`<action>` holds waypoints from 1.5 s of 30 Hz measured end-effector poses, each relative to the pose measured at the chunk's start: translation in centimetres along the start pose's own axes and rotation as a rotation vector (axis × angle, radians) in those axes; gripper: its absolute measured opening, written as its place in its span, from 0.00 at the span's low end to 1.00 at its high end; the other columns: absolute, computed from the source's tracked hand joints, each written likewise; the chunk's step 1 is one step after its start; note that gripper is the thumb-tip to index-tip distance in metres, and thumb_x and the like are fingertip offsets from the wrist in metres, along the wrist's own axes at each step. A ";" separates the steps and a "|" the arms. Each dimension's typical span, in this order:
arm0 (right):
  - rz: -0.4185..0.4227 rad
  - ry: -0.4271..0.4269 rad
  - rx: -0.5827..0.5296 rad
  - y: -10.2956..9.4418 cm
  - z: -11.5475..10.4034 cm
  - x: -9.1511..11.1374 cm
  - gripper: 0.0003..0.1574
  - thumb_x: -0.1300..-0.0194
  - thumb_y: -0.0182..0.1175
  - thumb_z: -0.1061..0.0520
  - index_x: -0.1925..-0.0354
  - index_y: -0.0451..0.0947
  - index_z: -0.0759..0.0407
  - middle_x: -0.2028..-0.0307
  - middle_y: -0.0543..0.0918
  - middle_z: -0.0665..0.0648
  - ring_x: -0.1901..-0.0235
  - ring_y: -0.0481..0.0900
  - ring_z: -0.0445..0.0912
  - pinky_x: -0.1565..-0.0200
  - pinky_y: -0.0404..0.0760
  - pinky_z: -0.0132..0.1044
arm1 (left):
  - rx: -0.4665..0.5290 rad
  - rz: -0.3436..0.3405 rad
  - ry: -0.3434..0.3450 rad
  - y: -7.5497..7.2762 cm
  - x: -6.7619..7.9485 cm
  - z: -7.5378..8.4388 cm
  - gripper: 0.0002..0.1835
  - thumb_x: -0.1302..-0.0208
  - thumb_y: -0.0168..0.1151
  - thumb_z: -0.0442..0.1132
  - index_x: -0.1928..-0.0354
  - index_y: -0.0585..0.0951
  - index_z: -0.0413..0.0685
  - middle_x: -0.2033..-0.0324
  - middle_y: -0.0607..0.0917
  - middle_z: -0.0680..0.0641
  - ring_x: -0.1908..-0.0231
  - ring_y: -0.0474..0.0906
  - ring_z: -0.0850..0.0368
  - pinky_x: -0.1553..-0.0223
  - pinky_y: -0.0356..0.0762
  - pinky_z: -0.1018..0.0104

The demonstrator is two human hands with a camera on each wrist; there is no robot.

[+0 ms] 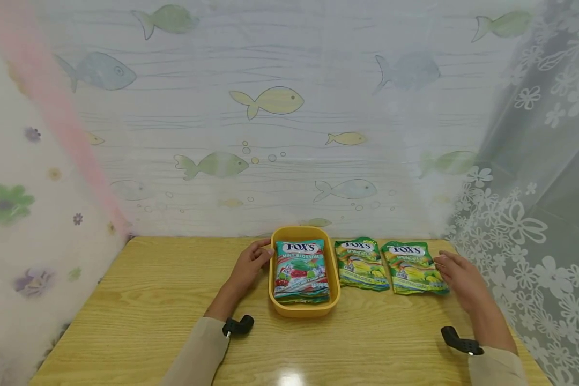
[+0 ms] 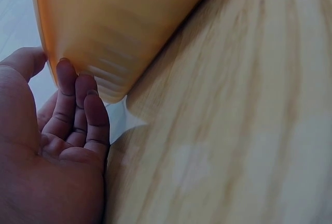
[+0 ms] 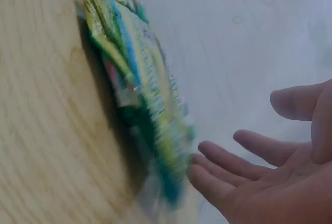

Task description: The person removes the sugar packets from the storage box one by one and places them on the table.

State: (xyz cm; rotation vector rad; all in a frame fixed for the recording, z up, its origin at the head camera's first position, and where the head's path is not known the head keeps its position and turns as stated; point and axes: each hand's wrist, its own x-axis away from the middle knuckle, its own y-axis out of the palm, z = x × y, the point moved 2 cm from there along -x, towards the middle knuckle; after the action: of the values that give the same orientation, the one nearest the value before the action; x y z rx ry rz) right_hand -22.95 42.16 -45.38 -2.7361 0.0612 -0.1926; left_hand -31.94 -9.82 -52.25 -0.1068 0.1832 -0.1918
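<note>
A yellow plastic bin (image 1: 305, 312) stands on the wooden table with a stack of Fox's Mint Blossom candy bags (image 1: 301, 273) inside. My left hand (image 1: 251, 265) touches the bin's left side; in the left wrist view its thumb meets the rim and its bent fingertips (image 2: 67, 73) lie along the outer wall. Right of the bin, two green Fox's Spring Tea candy bags (image 1: 362, 265) lie side by side. My right hand (image 1: 463, 276) is at the right edge of the outer green bag (image 1: 412, 268), fingers loosely extended, palm empty in the right wrist view (image 3: 280, 177).
The wooden table (image 1: 173, 300) backs onto a pale curtain (image 1: 280, 134) printed with fish. Flower-patterned sheer curtains hang at both sides, the right one (image 1: 535, 257) near my right forearm. Black wrist mounts (image 1: 238, 325) sit at my cuffs.
</note>
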 end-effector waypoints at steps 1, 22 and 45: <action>-0.001 -0.015 0.003 0.0 -0.2 0.1 0.50 0.12 0.36 0.38 0.17 0.32 0.72 0.20 0.46 0.81 0.21 0.48 0.72 0.23 0.60 0.53 | -0.001 0.000 0.002 0.0 0.0 0.0 0.24 0.20 0.62 0.46 0.27 0.76 0.48 0.62 0.86 0.44 0.57 0.78 0.46 0.52 0.77 0.62; -0.134 -0.318 -0.034 4.2 -6.0 1.4 0.41 0.13 0.47 0.47 0.19 0.51 0.73 0.32 0.75 0.70 0.43 0.83 0.32 0.41 0.82 0.33 | -0.011 0.002 -0.005 0.1 0.2 0.3 0.24 0.20 0.62 0.47 0.28 0.77 0.48 0.61 0.87 0.43 0.56 0.78 0.47 0.49 0.75 0.62; -0.283 -0.334 -0.086 10.6 -9.6 0.6 0.37 0.13 0.50 0.49 0.20 0.56 0.68 0.26 0.67 0.76 0.35 0.81 0.53 0.37 0.79 0.38 | -0.014 -0.002 -0.010 0.0 0.1 0.2 0.25 0.20 0.62 0.48 0.27 0.77 0.49 0.63 0.86 0.46 0.57 0.78 0.46 0.50 0.75 0.60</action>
State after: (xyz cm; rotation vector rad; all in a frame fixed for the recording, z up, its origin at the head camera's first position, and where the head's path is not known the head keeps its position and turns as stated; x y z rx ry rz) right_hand -23.87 28.65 -40.73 -2.8122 -0.4195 0.1954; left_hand -31.81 -9.79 -52.03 -0.1213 0.1748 -0.1919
